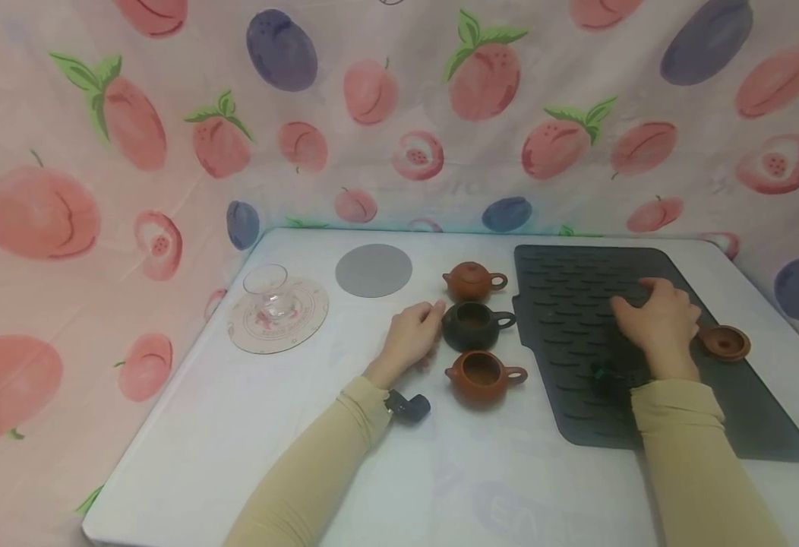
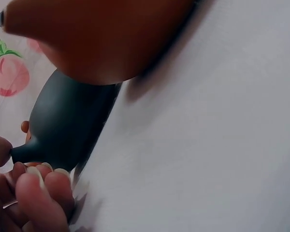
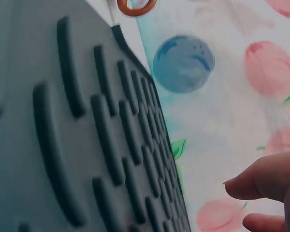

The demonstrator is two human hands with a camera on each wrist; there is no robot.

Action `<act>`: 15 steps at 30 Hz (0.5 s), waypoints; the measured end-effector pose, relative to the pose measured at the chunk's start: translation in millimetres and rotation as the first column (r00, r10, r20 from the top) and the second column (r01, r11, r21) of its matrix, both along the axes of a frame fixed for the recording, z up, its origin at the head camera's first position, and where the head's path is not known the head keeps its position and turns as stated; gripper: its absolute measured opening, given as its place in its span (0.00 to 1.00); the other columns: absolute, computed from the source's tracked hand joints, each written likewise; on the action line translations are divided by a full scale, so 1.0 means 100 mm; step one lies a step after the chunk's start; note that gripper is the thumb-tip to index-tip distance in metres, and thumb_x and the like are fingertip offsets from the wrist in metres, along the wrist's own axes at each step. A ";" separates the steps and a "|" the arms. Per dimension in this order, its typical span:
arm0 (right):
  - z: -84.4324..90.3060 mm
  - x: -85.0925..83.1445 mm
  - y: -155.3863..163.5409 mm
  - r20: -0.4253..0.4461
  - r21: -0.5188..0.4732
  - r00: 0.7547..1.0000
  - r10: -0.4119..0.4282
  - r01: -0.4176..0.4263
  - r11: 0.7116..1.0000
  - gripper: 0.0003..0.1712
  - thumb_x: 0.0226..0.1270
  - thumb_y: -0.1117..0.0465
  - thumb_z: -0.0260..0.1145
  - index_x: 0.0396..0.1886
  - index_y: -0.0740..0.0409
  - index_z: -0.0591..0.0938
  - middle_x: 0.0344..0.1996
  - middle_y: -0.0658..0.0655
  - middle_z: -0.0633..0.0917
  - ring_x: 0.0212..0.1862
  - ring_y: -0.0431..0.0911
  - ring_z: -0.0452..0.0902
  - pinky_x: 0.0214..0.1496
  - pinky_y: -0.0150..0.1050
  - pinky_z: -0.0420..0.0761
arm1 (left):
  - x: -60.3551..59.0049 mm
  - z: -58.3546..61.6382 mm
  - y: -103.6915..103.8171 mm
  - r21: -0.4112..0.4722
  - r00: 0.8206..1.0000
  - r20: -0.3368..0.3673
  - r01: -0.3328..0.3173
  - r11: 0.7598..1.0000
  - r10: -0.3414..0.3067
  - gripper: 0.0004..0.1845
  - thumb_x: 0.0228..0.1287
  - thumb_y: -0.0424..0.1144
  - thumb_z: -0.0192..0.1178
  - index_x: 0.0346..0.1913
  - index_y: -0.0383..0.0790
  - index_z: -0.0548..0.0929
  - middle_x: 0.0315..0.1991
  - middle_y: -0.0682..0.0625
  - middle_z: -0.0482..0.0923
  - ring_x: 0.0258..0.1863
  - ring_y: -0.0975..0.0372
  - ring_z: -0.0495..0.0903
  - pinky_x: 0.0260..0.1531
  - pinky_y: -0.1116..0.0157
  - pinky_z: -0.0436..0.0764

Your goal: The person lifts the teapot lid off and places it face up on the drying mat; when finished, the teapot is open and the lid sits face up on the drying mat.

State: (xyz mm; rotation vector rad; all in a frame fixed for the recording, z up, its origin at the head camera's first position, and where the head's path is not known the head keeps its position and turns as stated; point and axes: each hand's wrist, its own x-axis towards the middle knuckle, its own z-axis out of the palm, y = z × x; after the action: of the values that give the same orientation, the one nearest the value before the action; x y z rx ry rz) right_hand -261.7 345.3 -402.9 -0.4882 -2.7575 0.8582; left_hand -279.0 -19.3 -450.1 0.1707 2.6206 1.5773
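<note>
With twelve o'clock at the far edge of the table in the head view, the left hand (image 1: 409,334) reaches in from seven o'clock, thumb and curled fingers pinching the spout of a round black clay teapot (image 1: 471,334), which sits on the white table (image 1: 235,456) with its mouth uncovered, spout at nine o'clock and handle at three; just beside it at twelve o'clock stands a squat reddish-brown clay teapot (image 1: 469,281) with its lid on, and at six o'clock a matching reddish-brown clay teapot (image 1: 481,384), uncovered too, both facing the same way; at three o'clock from the row lies a dark grey rubber mat with raised ribs (image 1: 577,281), and over it is the right hand (image 1: 659,323), thumb and fingers spread apart; between three and four o'clock from that hand is a small round brown clay lid (image 1: 726,344), though whether the hand touches it I cannot tell; at ten o'clock from the black pot lies a flat grey disc (image 1: 374,270), and farther left a clear glass cup (image 1: 266,282) stands on a round printed coaster (image 1: 304,323)
</note>
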 end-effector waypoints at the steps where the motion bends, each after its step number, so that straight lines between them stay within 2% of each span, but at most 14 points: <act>1: 0.02 0.00 -0.02 -0.008 0.001 1.000 0.011 -0.011 1.000 0.41 0.73 0.46 0.58 0.73 0.71 0.63 0.67 0.84 0.60 0.67 0.82 0.50 0.63 0.78 0.50 | -0.01 0.00 -0.01 0.004 1.000 0.000 -0.003 1.000 0.003 0.26 0.80 0.60 0.47 0.29 0.43 0.75 0.16 0.47 0.74 0.08 0.58 0.73 0.09 0.61 0.77; 10: 0.10 -0.01 -0.34 -0.097 0.030 0.986 0.137 -0.135 0.990 0.36 0.75 0.50 0.59 0.69 0.74 0.67 0.65 0.81 0.67 0.65 0.79 0.55 0.64 0.75 0.53 | -0.07 -0.01 -0.07 0.016 1.000 0.002 -0.017 1.000 0.017 0.28 0.79 0.60 0.47 0.29 0.41 0.75 0.14 0.46 0.74 0.07 0.60 0.72 0.09 0.62 0.77; 15: 0.15 -0.01 -0.53 -0.126 0.070 0.973 0.193 -0.185 0.980 0.33 0.75 0.50 0.61 0.67 0.71 0.71 0.64 0.79 0.69 0.64 0.79 0.57 0.63 0.77 0.53 | -0.08 -0.01 -0.05 0.027 1.000 -0.019 -0.013 1.000 0.014 0.27 0.80 0.60 0.47 0.29 0.41 0.75 0.14 0.47 0.75 0.07 0.60 0.72 0.09 0.63 0.76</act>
State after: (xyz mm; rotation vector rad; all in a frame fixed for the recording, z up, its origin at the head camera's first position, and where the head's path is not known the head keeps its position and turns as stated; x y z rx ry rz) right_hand -263.0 292.3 -387.9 -0.1528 -2.7276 0.8161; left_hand -286.7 -24.6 -450.8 0.1711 2.6215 1.6238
